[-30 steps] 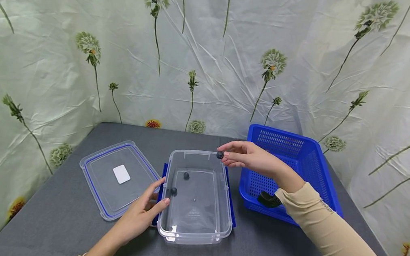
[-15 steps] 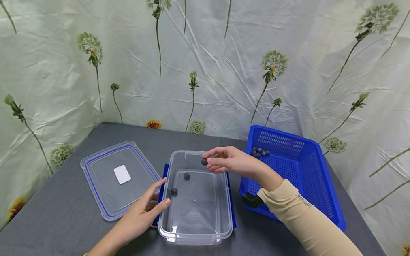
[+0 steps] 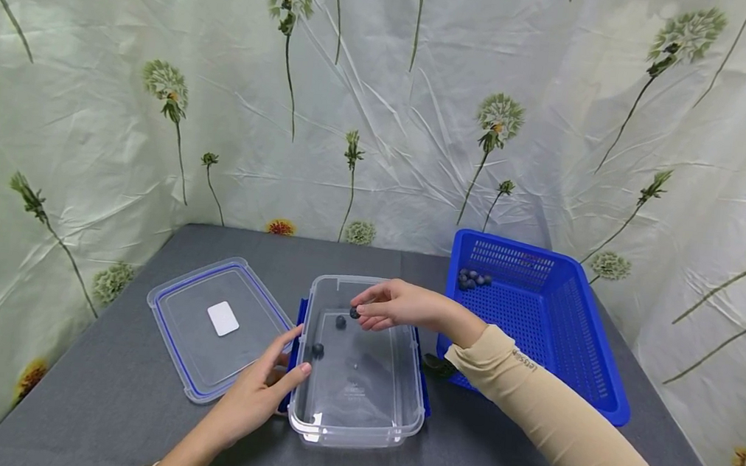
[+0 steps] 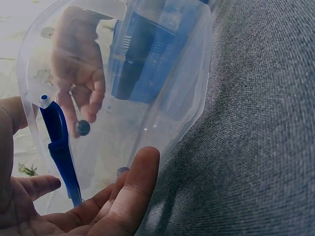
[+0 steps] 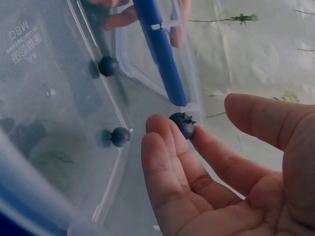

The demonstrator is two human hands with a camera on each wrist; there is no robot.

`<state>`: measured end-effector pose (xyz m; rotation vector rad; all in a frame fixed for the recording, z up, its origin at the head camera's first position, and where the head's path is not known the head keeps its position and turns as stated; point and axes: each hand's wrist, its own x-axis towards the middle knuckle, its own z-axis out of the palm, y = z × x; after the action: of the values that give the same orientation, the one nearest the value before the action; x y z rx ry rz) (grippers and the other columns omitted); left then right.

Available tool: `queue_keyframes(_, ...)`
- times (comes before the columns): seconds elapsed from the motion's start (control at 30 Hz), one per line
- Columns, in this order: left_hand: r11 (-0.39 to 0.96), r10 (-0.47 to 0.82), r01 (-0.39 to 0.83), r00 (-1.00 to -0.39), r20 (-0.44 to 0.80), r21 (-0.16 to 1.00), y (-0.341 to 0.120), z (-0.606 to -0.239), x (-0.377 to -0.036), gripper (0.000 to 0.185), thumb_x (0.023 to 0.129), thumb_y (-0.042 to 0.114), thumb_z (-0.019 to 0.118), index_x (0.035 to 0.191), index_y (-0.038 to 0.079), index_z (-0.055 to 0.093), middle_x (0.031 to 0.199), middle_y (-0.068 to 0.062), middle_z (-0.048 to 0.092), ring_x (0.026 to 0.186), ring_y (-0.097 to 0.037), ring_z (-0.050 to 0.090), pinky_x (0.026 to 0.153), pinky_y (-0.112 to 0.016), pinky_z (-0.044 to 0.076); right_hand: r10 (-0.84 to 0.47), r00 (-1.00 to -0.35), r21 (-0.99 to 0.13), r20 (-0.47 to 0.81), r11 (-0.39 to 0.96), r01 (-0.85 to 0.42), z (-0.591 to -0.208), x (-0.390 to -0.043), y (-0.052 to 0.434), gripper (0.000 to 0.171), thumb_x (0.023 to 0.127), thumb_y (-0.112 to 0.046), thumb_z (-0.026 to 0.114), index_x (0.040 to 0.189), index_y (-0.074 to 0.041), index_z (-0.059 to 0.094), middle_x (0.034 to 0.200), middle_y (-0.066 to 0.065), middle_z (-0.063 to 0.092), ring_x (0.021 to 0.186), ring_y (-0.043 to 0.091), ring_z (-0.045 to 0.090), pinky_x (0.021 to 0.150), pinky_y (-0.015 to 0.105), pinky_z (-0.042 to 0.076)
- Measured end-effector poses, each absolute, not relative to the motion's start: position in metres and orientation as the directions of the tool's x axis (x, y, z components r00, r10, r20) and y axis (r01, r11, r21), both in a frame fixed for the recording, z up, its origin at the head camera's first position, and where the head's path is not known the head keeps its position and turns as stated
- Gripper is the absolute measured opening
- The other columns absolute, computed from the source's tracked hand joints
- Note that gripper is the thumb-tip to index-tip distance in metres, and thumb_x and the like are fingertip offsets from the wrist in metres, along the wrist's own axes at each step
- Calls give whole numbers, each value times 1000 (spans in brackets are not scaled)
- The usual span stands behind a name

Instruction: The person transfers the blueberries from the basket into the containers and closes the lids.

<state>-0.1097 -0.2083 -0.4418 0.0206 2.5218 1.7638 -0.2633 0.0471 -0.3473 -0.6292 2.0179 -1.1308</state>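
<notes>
A clear plastic food container (image 3: 358,402) with blue side latches stands in the middle of the table. My left hand (image 3: 258,389) holds its left side, thumb at the rim and fingers around the latch (image 4: 55,130). Over the container's interior is my right hand (image 3: 400,306), with a blueberry (image 5: 183,125) held at the fingertips. In the right wrist view the thumb (image 5: 261,118) stands apart from the berry. Two more blueberries, one farther back (image 3: 341,322) and one nearer the left wall (image 3: 317,350), lie on the container's floor.
To the right stands a blue plastic basket (image 3: 593,341) with several blueberries (image 3: 473,279) in its back left corner. The container's clear lid (image 3: 191,335), with a blue seal and a white label (image 3: 223,318), lies at the left. A flower-print curtain (image 3: 416,118) hangs behind the table.
My right hand has moved left and down, from the container's right rim to over its inside, carrying the blueberry. The berries in the basket have come into view. My left hand stays put.
</notes>
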Motion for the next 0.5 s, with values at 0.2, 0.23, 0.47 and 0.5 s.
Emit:
queue_keyframes(0.2, 337, 49, -23, -998, -42, 941, -208, -442, -109, 65, 106, 32, 69, 164, 36, 40, 136, -22, 68, 111, -30, 75, 81, -49, 64, -699, -599, -854, -391, 518, -47, -352, -265, 38, 48, 112, -20, 58, 154, 4, 54, 144, 27, 65, 121, 22, 73, 114, 49, 52)
queue_keyframes(0.23, 337, 49, -23, -998, -42, 941, -208, -442, -109, 65, 106, 32, 69, 164, 36, 40, 136, -22, 68, 111, -30, 75, 81, -49, 64, -696, -599, -851, -395, 523, -47, -353, -265, 37, 48, 112, -20, 58, 154, 3, 54, 144, 26, 66, 121, 22, 73, 113, 48, 53)
queue_keyframes(0.47, 337, 52, -22, -998, -42, 941, -208, -441, -110, 65, 106, 33, 69, 165, 36, 40, 137, -22, 68, 111, -30, 75, 82, -50, 64, -711, -577, -841, -401, 536, -77, -357, -267, 32, 49, 113, -19, 56, 155, 5, 51, 145, 25, 66, 123, 24, 73, 109, 42, 56)
queue_keyframes(0.5, 337, 51, -22, -998, -42, 941, -208, -441, -110, 65, 106, 33, 69, 164, 36, 40, 137, -22, 68, 111, -30, 75, 82, -50, 64, -713, -574, -840, -403, 537, -77, -358, -268, 32, 49, 113, -19, 56, 155, 5, 51, 145, 25, 66, 123, 24, 73, 109, 42, 56)
